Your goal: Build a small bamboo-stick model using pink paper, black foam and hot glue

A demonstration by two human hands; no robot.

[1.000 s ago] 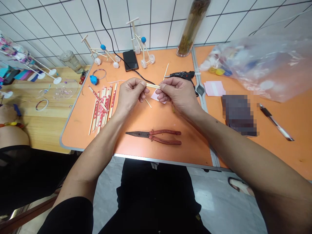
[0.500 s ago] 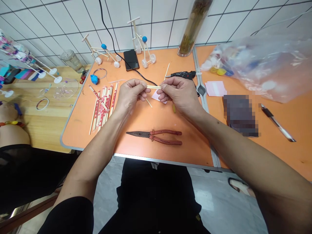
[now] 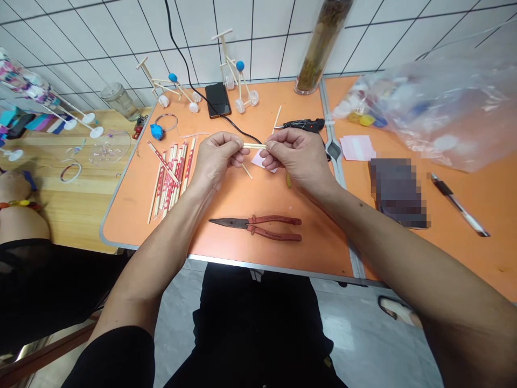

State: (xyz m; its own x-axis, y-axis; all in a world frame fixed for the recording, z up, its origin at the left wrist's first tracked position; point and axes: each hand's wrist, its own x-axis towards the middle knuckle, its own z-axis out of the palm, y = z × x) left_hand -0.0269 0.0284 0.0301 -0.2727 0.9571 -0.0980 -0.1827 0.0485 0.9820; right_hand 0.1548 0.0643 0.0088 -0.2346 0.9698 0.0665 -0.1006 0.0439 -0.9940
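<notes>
Between my two hands, two short wooden sticks (image 3: 254,145) lie side by side, level above the orange table. My left hand (image 3: 222,156) pinches their left ends between thumb and fingers. At the right ends, my right hand (image 3: 288,153) is closed in the same kind of pinch, hiding the tips. Beneath the hands are a pink paper slip (image 3: 262,159) and another thin stick (image 3: 247,171). Closer to me lie long-nose pliers (image 3: 258,226) with red handles. A black glue gun (image 3: 302,125) rests just beyond my right hand.
Wrapped chopsticks (image 3: 172,175) lie left of my left hand. Two stick models with blue balls (image 3: 240,66) stand at the back near a phone (image 3: 217,100). Rightward are a plastic bag (image 3: 436,113), a dark pixelated object (image 3: 398,191) and a pen (image 3: 460,205). Another person's arm (image 3: 22,221) shows far left.
</notes>
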